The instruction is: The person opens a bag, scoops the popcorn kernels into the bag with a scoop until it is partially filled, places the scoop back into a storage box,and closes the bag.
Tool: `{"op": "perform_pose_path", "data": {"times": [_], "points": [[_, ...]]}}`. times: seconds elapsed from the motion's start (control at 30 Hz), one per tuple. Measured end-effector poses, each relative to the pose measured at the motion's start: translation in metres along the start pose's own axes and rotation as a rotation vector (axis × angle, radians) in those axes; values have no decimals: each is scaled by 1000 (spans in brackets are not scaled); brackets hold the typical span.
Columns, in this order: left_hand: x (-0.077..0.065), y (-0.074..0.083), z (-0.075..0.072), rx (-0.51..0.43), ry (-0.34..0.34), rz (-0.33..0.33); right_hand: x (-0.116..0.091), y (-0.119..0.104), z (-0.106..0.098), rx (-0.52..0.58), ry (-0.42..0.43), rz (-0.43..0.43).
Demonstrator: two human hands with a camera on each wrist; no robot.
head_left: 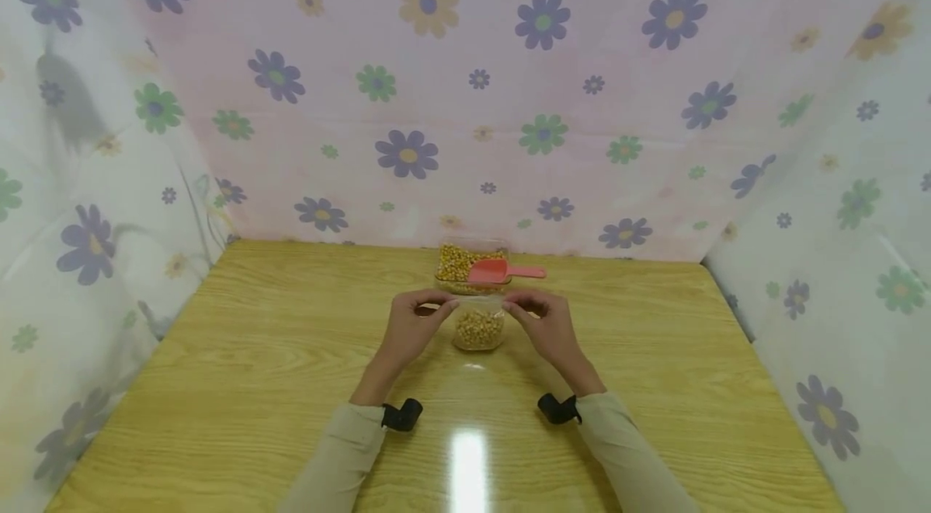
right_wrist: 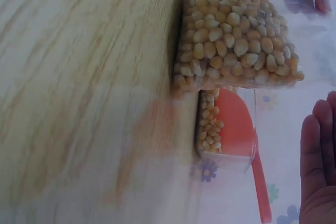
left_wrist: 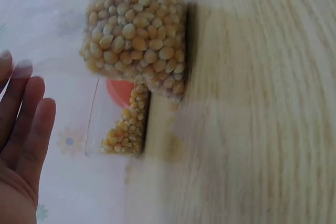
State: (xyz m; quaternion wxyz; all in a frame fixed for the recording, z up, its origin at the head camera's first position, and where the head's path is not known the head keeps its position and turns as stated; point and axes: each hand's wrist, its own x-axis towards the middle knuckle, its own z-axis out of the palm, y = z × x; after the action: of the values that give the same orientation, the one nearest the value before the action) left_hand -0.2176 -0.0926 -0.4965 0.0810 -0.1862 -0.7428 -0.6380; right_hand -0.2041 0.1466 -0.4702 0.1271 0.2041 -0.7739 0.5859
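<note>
A clear plastic bag (head_left: 478,329) of corn kernels stands upright on the table, its filled lower part bulging. My left hand (head_left: 411,329) pinches the left end of the bag's top edge between thumb and fingertips. At the right end of that edge, my right hand (head_left: 547,325) pinches the film in the same way. Both wrist views show the kernels (left_wrist: 137,34) packed low in the bag, with bare see-through film above them. In the right wrist view the fingers of the right hand (right_wrist: 318,166) lie beside the upper film.
Just behind the bag is a clear plastic box (head_left: 473,288) holding more corn kernels. A red scoop (head_left: 490,271) lies in it, its handle sticking out to the right. The wood-grain table (head_left: 254,351) meets a flowered cloth (head_left: 465,109) at the back and sides.
</note>
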Motion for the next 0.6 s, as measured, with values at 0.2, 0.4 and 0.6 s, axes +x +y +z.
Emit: {"op": "perform_pose_path", "data": {"times": [0.2,0.4,0.6], "points": [[8,4,-7,22,-88,-9,6,-7,-4,-70,-35,37],[11,-5,-2,79,-44,6,8,-3,-3,-22,-45,121],[14,-2,5,103,-16,16,10,-3,-4,5,-44,120]]}}
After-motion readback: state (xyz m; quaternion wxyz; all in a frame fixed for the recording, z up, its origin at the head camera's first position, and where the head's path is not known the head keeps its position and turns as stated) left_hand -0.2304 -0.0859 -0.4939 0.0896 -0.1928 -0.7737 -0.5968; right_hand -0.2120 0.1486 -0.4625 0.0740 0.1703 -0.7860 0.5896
